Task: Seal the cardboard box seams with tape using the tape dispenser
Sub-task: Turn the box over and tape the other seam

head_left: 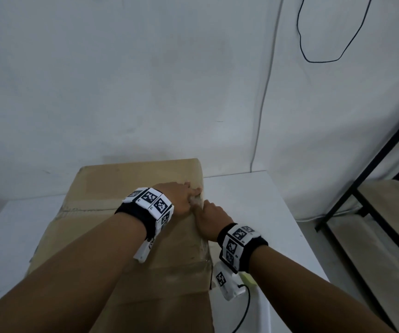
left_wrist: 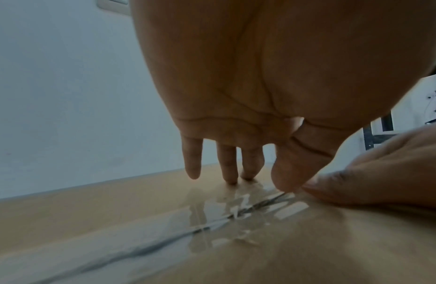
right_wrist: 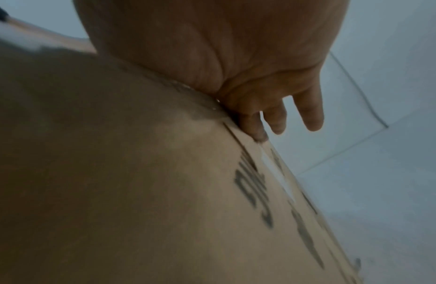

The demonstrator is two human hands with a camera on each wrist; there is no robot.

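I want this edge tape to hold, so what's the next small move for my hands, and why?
Probably slide the right hand toward you along the box's right edge, pressing the clear tape flat. Both hands meet at the far right corner, the left hand already pressing on top, and the tape over the seam looks wrinkled.

Dim, flat, bluish light, with soft shadows. Both wrist views are blurred and murky; glare streaks the clear tape [left_wrist: 238,209]. The head view bends at its edges
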